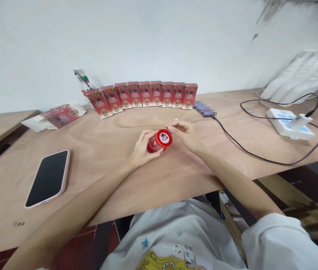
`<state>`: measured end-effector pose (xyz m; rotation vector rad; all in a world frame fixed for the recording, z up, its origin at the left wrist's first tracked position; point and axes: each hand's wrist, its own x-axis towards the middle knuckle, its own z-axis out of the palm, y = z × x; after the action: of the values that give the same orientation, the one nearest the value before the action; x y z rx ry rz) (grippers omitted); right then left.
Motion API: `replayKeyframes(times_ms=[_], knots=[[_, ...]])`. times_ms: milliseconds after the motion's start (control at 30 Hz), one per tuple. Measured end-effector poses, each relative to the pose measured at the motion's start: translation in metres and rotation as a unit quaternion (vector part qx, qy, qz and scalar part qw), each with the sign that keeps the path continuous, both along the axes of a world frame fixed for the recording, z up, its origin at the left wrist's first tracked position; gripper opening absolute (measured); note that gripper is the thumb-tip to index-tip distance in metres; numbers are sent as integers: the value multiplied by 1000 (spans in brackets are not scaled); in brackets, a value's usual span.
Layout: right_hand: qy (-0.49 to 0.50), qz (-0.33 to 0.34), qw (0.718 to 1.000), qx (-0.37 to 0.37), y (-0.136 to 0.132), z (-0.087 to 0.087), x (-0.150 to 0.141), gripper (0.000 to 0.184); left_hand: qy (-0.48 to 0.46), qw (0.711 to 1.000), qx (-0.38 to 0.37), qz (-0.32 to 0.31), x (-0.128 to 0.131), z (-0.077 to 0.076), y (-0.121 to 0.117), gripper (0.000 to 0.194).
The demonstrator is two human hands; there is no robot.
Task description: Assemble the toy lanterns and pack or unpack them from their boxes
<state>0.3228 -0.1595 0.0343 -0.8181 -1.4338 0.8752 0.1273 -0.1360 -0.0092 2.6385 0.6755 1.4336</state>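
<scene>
My left hand is wrapped round a small red lantern with a see-through middle. Its round red end, with a white label carrying dark print, faces up toward me. Close beside the rim on the right, my right hand has its thumb and forefinger pinched together. What lies between those fingertips, if anything, is too small to make out. The lantern is held above the wooden table, near its middle.
Several red printed boxes stand in a curved row by the wall. A flattened box lies left of them, near a bottle. A phone rests at left. A black cable loops toward a power strip, beside white stacked material.
</scene>
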Motion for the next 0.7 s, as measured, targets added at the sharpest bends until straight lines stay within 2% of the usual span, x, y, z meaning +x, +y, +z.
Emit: replayKeyframes(times_ms=[200, 467, 600, 700], knots=[[2, -32, 999, -5, 3, -4, 2, 31, -26, 999, -43, -3, -1, -2, 3, 58], [-66, 7, 996, 67, -6, -5, -2, 28, -48, 996, -58, -50, 0, -1, 2, 54], [-79, 36, 992, 93, -11, -4, -4, 31, -44, 996, -62, -41, 0, -2, 1, 57], [-104, 39, 983, 147, -15, -3, -7, 32, -43, 997, -51, -30, -1, -4, 1, 59]])
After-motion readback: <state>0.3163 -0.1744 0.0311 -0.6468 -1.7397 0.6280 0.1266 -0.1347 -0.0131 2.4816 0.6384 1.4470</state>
